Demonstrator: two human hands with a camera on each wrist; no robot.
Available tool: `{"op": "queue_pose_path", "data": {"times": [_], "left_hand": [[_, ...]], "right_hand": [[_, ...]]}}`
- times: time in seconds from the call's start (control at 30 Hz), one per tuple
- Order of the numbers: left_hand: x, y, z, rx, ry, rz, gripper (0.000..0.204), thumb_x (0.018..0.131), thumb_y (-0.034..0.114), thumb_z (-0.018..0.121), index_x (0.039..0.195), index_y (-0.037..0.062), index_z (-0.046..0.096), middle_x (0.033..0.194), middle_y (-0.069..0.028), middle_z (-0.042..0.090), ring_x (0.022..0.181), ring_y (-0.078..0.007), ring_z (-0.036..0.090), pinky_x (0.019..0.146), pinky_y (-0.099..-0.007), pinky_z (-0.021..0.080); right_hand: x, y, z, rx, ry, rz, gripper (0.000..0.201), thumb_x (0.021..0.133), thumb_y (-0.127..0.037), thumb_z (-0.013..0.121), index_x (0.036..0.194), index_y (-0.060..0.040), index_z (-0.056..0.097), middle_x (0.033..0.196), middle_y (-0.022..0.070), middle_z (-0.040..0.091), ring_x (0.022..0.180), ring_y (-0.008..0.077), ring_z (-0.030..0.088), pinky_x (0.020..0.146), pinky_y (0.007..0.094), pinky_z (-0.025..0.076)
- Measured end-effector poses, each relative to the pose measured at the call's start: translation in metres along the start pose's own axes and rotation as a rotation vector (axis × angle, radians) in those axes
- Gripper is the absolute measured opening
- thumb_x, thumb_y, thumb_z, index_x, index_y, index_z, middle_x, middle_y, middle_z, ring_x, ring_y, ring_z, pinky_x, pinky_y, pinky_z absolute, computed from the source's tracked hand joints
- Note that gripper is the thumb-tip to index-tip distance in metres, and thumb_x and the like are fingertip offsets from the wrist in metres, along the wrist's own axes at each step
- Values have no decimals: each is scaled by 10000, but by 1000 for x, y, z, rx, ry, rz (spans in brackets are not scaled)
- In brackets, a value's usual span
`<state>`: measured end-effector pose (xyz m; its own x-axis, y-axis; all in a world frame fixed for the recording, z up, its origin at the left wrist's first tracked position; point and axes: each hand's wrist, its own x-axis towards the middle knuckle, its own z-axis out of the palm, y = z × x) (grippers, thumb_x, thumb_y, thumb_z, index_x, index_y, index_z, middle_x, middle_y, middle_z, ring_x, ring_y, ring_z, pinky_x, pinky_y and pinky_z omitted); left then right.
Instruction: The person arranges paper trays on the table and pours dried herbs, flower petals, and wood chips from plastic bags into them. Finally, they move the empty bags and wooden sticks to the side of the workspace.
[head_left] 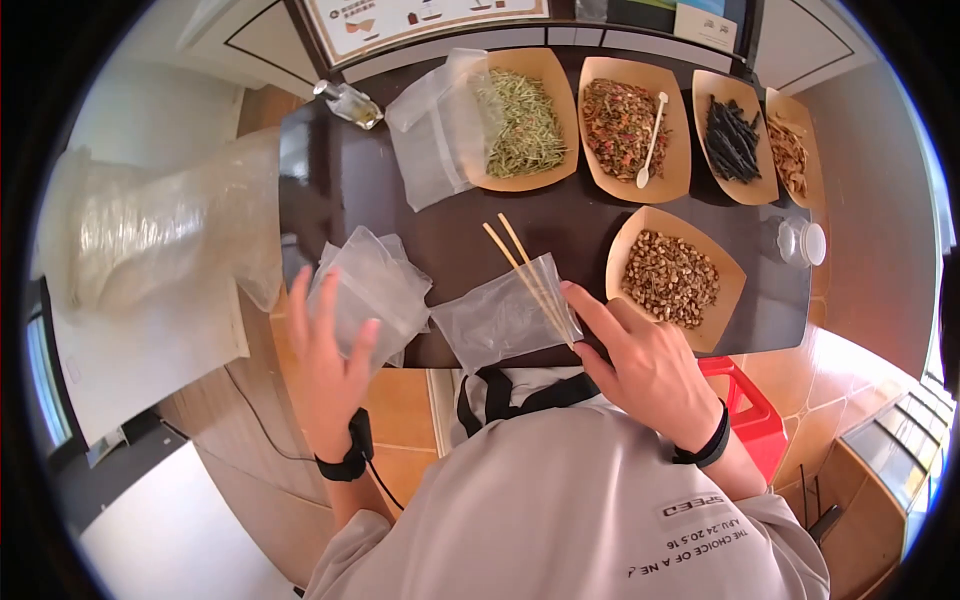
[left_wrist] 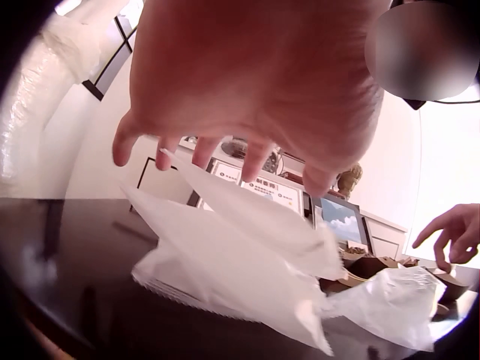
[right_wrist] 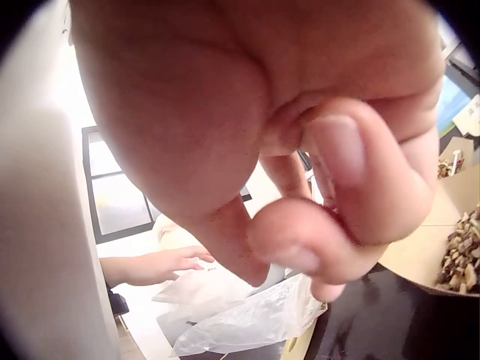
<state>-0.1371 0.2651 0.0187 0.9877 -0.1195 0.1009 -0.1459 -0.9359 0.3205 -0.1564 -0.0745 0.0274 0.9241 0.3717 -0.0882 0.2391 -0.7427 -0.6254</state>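
Note:
My left hand [head_left: 330,325] lies flat with straight fingers on a small stack of clear plastic bags [head_left: 372,288] at the table's near left edge; the left wrist view shows the fingers [left_wrist: 202,150] just above those bags [left_wrist: 225,255]. My right hand [head_left: 592,320] reaches in from the right. Its index finger touches the right edge of another clear bag [head_left: 500,318], where a pair of wooden chopsticks [head_left: 522,262] lies across it. The other right fingers are loosely bent and hold nothing. A paper tray of brown nuts [head_left: 670,280] sits just right of that hand.
Along the back of the dark table [head_left: 340,190] stand paper trays: green herb [head_left: 525,122], dried petals with a white spoon [head_left: 650,140], dark pods [head_left: 733,138], brown pieces [head_left: 790,158]. Also a loose bag [head_left: 432,130], glass bottle [head_left: 350,103], white-lidded jar [head_left: 803,242], red stool [head_left: 745,400].

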Motion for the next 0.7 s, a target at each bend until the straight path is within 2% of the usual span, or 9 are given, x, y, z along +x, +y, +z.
{"op": "queue_pose_path", "data": {"times": [0.07, 0.13, 0.23, 0.27, 0.33, 0.5, 0.57, 0.63, 0.7], "left_hand": [[-6, 0, 17, -37, -58, 45, 640, 929, 365, 692, 1480, 116, 485, 1557, -209, 355, 1410, -466, 334, 1146, -534, 301], [-10, -7, 34, -2, -205, 12, 689, 936, 431, 666, 1538, 202, 421, 1624, -194, 246, 1448, -522, 232, 1165, -595, 248], [-14, -12, 52, 127, -265, -53, 690, 948, 460, 634, 1559, 267, 379, 1656, -167, 184, 1468, -537, 172, 1170, -639, 209], [-12, -14, 52, 115, -299, -56, 692, 972, 389, 611, 1585, 258, 320, 1675, -142, 133, 1497, -511, 118, 1175, -665, 145], [-7, -18, 52, 135, -298, -46, 684, 981, 404, 591, 1588, 259, 311, 1677, -143, 124, 1498, -510, 113, 1177, -660, 146], [7, -34, 57, 131, -261, -21, 681, 983, 484, 564, 1586, 289, 316, 1678, -150, 112, 1483, -536, 121, 1161, -683, 161], [15, -40, 61, 107, -252, -31, 691, 986, 495, 552, 1593, 287, 295, 1681, -149, 103, 1485, -541, 103, 1167, -677, 128], [21, -39, 62, 79, -251, -44, 689, 991, 471, 554, 1596, 281, 287, 1682, -151, 93, 1486, -545, 90, 1167, -677, 117], [27, -42, 64, 53, -254, -59, 686, 996, 448, 557, 1599, 275, 278, 1684, -152, 83, 1487, -549, 78, 1168, -676, 106]], "right_hand": [[0, 0, -4, -18, -28, -18, 475, 880, -141, 689, 1328, -82, 544, 908, 99, 603, 633, 290, 648, 558, 392, 541], [4, -2, 1, -13, -49, -67, 409, 878, -127, 685, 1268, -70, 576, 1011, 127, 591, 655, 305, 652, 568, 403, 544], [10, -3, 4, 110, -81, -106, 303, 877, -110, 682, 1167, -49, 620, 1079, 146, 580, 684, 328, 653, 600, 415, 547], [13, -3, 6, 115, -76, -114, 303, 877, -110, 682, 1167, -49, 620, 1079, 146, 580, 684, 328, 653, 600, 415, 547], [16, -2, 12, 240, -17, -131, 228, 867, -85, 692, 1077, -15, 637, 1100, 144, 589, 705, 350, 651, 640, 417, 552], [25, -9, 3, 412, -37, -114, 268, 849, -52, 717, 1086, 36, 629, 1135, 149, 590, 694, 346, 644, 656, 403, 554], [27, -19, -7, 545, -77, -82, 271, 857, -54, 716, 1100, 33, 632, 1125, 144, 587, 701, 330, 648, 652, 393, 558], [32, -26, -8, 545, -41, -150, 289, 850, -41, 713, 1118, 30, 629, 1119, 145, 582, 717, 320, 655, 648, 380, 562], [38, -35, -10, 514, 49, -335, 310, 842, -29, 705, 1134, 33, 622, 1113, 152, 577, 739, 318, 658, 646, 381, 563]]}}
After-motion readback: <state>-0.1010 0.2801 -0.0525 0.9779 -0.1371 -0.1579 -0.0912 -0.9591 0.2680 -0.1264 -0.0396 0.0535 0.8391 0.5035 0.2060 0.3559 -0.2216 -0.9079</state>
